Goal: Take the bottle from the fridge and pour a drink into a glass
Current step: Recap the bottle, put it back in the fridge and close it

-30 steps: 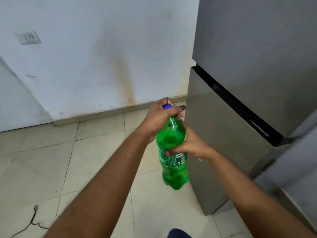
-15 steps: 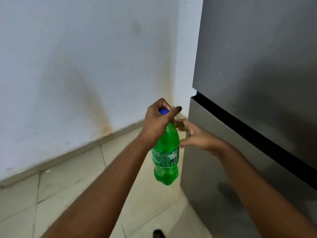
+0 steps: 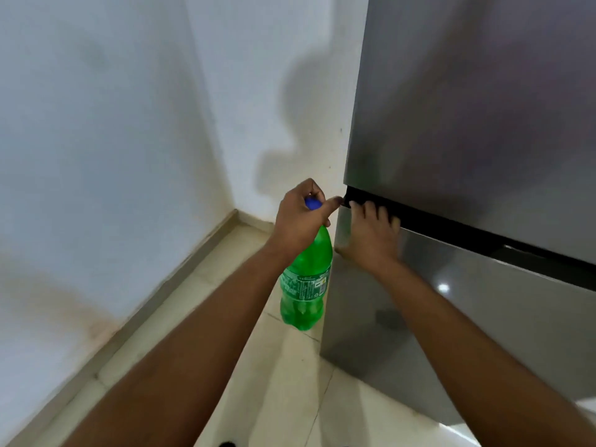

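Note:
A green plastic bottle (image 3: 304,285) with a blue cap and a printed label hangs upright above the floor. My left hand (image 3: 301,221) grips it by the neck, fingers wrapped around the cap. My right hand (image 3: 371,237) lies flat with fingers spread on the upper left corner of the grey fridge's lower door (image 3: 467,317), fingertips at the dark gap under the upper door (image 3: 467,108). Both doors look closed. No glass is in view.
A white wall (image 3: 113,140) with brown stains forms a corner to the left of the fridge. A beige skirting runs along the pale tiled floor (image 3: 283,382). The bottle hangs close to the fridge's left edge.
My right hand left the bottle and moved right onto the fridge's lower door. The door, ajar a second ago, now looks closed. The view swung up and right; my left hand kept hold of the bottle.

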